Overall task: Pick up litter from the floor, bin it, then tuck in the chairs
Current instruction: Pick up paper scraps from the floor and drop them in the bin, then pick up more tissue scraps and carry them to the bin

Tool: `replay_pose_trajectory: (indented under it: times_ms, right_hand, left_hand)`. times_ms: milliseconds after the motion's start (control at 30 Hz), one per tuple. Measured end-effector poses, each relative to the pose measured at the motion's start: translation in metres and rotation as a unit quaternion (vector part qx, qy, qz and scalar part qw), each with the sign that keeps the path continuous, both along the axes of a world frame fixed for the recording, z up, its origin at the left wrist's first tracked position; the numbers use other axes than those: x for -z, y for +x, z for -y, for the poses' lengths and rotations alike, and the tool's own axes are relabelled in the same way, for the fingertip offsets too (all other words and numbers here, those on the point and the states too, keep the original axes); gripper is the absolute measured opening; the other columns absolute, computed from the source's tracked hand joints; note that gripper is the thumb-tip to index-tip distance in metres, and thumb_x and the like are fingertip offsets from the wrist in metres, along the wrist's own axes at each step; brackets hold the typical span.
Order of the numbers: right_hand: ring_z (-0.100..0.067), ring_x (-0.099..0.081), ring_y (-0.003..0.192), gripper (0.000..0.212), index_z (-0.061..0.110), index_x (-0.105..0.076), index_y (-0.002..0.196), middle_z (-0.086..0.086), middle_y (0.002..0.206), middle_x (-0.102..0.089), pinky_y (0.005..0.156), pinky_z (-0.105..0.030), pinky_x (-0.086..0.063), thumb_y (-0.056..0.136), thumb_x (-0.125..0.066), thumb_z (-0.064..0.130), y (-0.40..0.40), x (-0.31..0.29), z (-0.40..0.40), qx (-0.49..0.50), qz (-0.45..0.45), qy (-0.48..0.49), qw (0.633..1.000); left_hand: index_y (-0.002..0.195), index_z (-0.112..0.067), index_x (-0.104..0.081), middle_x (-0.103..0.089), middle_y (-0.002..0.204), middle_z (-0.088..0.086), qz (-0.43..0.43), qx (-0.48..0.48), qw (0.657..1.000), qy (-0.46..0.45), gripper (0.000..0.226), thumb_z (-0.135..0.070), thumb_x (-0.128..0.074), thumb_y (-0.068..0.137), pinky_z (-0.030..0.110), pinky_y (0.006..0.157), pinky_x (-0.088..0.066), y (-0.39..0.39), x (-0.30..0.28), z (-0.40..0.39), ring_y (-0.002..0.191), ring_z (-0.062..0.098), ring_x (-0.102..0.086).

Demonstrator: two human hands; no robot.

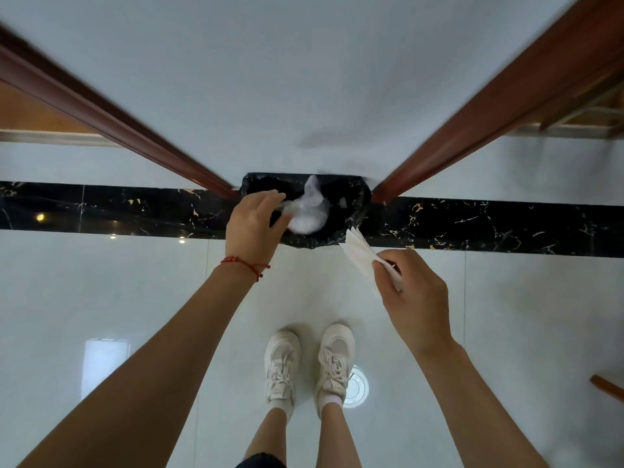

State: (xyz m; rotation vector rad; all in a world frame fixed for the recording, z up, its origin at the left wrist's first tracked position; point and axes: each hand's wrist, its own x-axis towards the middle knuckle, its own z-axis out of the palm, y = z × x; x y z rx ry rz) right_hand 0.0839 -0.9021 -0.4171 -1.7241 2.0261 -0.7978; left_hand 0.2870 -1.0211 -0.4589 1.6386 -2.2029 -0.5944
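Observation:
A bin lined with a black bag stands against the white wall between two door frames. My left hand hovers over the bin's left rim with thumb and fingers spread. A crumpled white piece of litter, blurred, is just off its fingertips, above the bin's opening. My right hand is in front of the bin's right side. It pinches a folded white paper whose free end points toward the bin's rim.
Reddish-brown wooden door frames flank the bin. A black marble strip crosses the glossy white floor. My white shoes stand by a round floor drain. Wooden chair parts show at the upper right and lower right.

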Motion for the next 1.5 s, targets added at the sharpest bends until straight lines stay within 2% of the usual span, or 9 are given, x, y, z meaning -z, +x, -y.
replay_pose_trajectory:
  times_ms: [167,267,433,633,733,900,1033,1167,1500]
  right_hand:
    - [-0.018,-0.061,0.065,0.024,0.006,-0.062,0.089,-0.006,0.08,-0.066,0.051,-0.021,-0.045,0.087,-0.047,0.025,0.01,0.009,0.011,-0.009,0.001,0.012,1.0]
    - [-0.019,-0.062,0.065,0.022,0.004,-0.063,0.086,-0.008,0.079,-0.066,0.05,-0.018,-0.044,0.087,-0.049,0.021,0.019,0.02,0.024,-0.036,-0.008,0.0,0.999]
    - [-0.027,-0.06,0.058,0.013,0.002,-0.061,0.083,-0.011,0.073,-0.063,0.041,-0.03,-0.047,0.084,-0.054,0.013,0.033,0.049,0.056,-0.066,-0.03,0.0,0.997]
    - [-0.032,-0.059,0.059,0.015,0.0,-0.059,0.082,-0.015,0.073,-0.061,0.044,-0.032,-0.046,0.083,-0.052,0.014,0.05,0.086,0.1,-0.103,-0.055,0.014,0.993]
    - [-0.035,-0.059,0.072,0.011,0.0,-0.059,0.089,-0.017,0.083,-0.061,0.054,-0.036,-0.045,0.083,-0.06,0.009,0.054,0.101,0.116,-0.073,-0.059,0.056,0.994]
    - [-0.038,-0.056,0.097,0.038,0.0,-0.059,0.106,-0.02,0.105,-0.06,0.079,-0.046,-0.045,0.074,-0.073,0.013,0.055,0.108,0.117,-0.06,-0.079,0.082,0.992]
    - [-0.036,-0.051,0.115,0.046,0.0,-0.054,0.116,-0.02,0.124,-0.055,0.09,-0.047,-0.042,0.079,-0.066,0.027,0.045,0.081,0.092,-0.056,-0.093,0.068,0.992]
    - [-0.032,-0.049,0.119,0.05,0.003,-0.051,0.12,-0.018,0.128,-0.053,0.094,-0.045,-0.04,0.086,-0.05,0.04,0.034,0.036,0.06,-0.056,-0.124,0.072,0.988]
    - [-0.032,-0.046,0.123,0.059,0.005,-0.047,0.129,-0.017,0.134,-0.049,0.099,-0.044,-0.036,0.088,-0.036,0.046,-0.005,-0.095,-0.011,-0.054,-0.143,0.168,0.974]
  left_hand:
    - [0.112,0.004,-0.061,-0.059,0.118,0.023,0.074,0.036,0.996,0.023,0.049,-0.035,-0.047,0.085,0.05,0.093,-0.042,0.015,-0.004,-0.036,0.111,0.04,-0.054]
    - [0.114,0.003,-0.06,-0.058,0.12,0.023,0.099,0.044,0.993,0.036,0.05,-0.037,-0.044,0.087,0.054,0.093,-0.043,0.026,-0.01,-0.058,0.113,0.04,-0.052]
    - [0.113,0.001,-0.06,-0.058,0.12,0.023,0.134,0.032,0.99,0.034,0.063,-0.048,-0.025,0.095,0.049,0.097,-0.031,0.047,-0.014,-0.077,0.112,0.039,-0.054]
    - [0.113,0.002,-0.061,-0.059,0.119,0.024,0.143,0.003,0.99,0.014,0.065,-0.05,-0.026,0.095,0.05,0.095,-0.03,0.069,-0.005,-0.074,0.11,0.041,-0.055]
    - [0.112,0.001,-0.061,-0.059,0.118,0.024,0.146,-0.006,0.989,0.024,0.065,-0.05,-0.025,0.095,0.049,0.094,-0.031,0.074,0.004,-0.071,0.109,0.041,-0.055]
    - [0.114,0.002,-0.06,-0.059,0.119,0.024,0.149,-0.019,0.988,0.044,0.056,-0.043,-0.04,0.087,0.051,0.093,-0.034,0.064,0.007,-0.068,0.11,0.042,-0.054]
    - [0.114,0.001,-0.06,-0.058,0.121,0.023,0.153,-0.017,0.986,0.059,0.055,-0.041,-0.042,0.085,0.049,0.095,-0.031,0.051,-0.007,-0.069,0.112,0.041,-0.054]
    - [0.116,0.001,-0.059,-0.057,0.122,0.023,0.163,-0.003,0.985,0.059,0.056,-0.041,-0.041,0.085,0.048,0.096,-0.03,0.042,-0.035,-0.07,0.114,0.041,-0.052]
    - [0.119,0.002,-0.057,-0.056,0.123,0.023,0.195,0.046,0.977,0.077,0.059,-0.042,-0.038,0.086,0.052,0.094,-0.037,0.034,-0.156,-0.087,0.114,0.041,-0.052]
